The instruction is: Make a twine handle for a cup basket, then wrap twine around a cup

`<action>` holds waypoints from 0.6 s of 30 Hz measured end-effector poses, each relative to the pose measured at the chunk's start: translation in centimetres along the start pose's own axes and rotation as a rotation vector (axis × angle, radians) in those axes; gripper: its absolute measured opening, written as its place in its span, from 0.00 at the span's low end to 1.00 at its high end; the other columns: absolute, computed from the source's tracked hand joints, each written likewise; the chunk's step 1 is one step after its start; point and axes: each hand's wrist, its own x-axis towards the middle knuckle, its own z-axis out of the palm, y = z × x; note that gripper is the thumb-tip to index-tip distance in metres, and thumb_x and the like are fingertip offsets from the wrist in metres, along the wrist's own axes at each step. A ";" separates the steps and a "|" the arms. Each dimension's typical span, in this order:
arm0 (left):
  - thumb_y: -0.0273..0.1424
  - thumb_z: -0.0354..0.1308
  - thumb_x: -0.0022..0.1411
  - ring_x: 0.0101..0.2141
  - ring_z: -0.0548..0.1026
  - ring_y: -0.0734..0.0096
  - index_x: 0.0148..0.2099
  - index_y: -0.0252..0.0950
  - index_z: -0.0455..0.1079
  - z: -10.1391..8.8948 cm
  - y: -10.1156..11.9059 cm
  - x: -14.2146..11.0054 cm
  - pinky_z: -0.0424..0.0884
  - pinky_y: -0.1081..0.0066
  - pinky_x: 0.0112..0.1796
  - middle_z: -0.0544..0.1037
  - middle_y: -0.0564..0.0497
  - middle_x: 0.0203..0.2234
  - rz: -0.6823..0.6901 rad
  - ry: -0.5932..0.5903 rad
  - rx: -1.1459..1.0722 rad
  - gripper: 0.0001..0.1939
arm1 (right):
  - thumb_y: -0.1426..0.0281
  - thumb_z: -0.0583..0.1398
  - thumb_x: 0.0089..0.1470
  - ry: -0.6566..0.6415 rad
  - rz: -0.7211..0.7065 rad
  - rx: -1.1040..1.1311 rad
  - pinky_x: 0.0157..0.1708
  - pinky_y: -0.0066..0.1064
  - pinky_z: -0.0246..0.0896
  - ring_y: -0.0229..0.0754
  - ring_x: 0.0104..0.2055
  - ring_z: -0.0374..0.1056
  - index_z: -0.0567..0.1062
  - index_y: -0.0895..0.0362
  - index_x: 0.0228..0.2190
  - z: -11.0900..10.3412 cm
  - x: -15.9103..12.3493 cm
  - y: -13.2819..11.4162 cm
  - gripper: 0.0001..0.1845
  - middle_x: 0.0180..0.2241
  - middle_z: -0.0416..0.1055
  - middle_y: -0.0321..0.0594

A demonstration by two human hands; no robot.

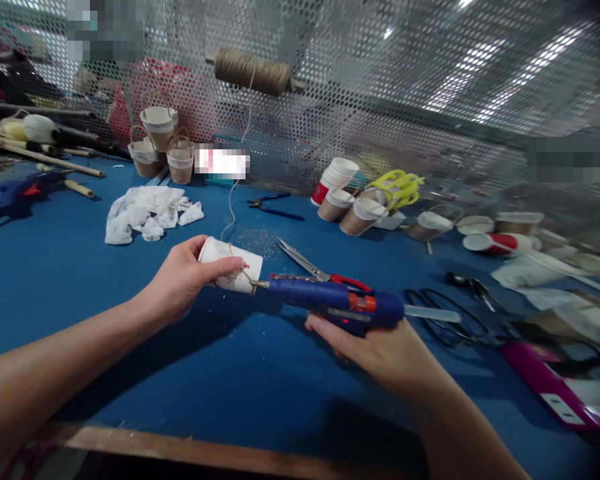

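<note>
My left hand [187, 273] is closed around a white paper cup [233, 273] that lies tilted on its side above the table. Twine [234, 197] runs down from a spool and onto the cup near my thumb. In my right hand [367, 347] is a blue hot glue gun [330, 299] with a clear glue stick in its back end. Its metal nozzle meets the cup's base edge, at the twine. A small red light glows on the gun's side. Beyond the gun lie scissors [305, 261] with red handles.
A spool of twine [253, 72] hangs on the mesh panel [360, 73]. Twine-wrapped cups [181, 167], white lace [143, 212] and pliers [277, 208] stand or lie at the back. Another glue gun [25, 190] is at left; a purple power strip [555, 387] and cables are at right.
</note>
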 end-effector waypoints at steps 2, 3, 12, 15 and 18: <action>0.28 0.67 0.41 0.23 0.72 0.76 0.33 0.31 0.67 0.0 0.0 0.0 0.68 0.76 0.26 0.74 0.54 0.23 0.014 -0.004 -0.013 0.16 | 0.64 0.58 0.46 -0.033 0.029 0.007 0.16 0.27 0.58 0.40 0.22 0.66 0.70 0.53 0.20 0.0 0.0 0.0 0.08 0.13 0.63 0.33; 0.28 0.67 0.41 0.24 0.73 0.76 0.33 0.31 0.67 0.0 0.0 -0.1 0.68 0.75 0.27 0.74 0.53 0.23 0.023 -0.005 -0.019 0.16 | 0.63 0.57 0.46 -0.046 0.040 0.015 0.15 0.27 0.57 0.38 0.20 0.65 0.70 0.54 0.21 -0.1 0.1 0.0 0.08 0.12 0.62 0.32; 0.27 0.67 0.40 0.23 0.72 0.77 0.32 0.31 0.67 0.2 0.2 -0.2 0.69 0.76 0.27 0.75 0.54 0.23 0.041 -0.002 -0.030 0.16 | 0.59 0.57 0.45 -0.080 0.172 0.133 0.12 0.24 0.56 0.32 0.12 0.57 0.69 0.56 0.19 -0.3 0.3 -0.2 0.14 0.10 0.60 0.31; 0.28 0.67 0.39 0.23 0.72 0.77 0.32 0.31 0.67 0.2 0.1 -0.2 0.68 0.76 0.27 0.74 0.54 0.23 0.046 -0.001 -0.025 0.16 | 0.59 0.57 0.44 -0.084 0.194 0.131 0.13 0.24 0.56 0.32 0.13 0.57 0.69 0.57 0.20 -0.4 0.3 -0.4 0.14 0.10 0.60 0.31; 0.29 0.68 0.39 0.24 0.72 0.76 0.32 0.32 0.67 0.1 0.0 -0.2 0.69 0.76 0.27 0.75 0.55 0.23 0.067 0.000 -0.005 0.17 | 0.59 0.57 0.45 -0.093 0.210 0.141 0.13 0.23 0.57 0.32 0.13 0.57 0.70 0.57 0.21 -0.4 0.2 -0.3 0.14 0.10 0.60 0.30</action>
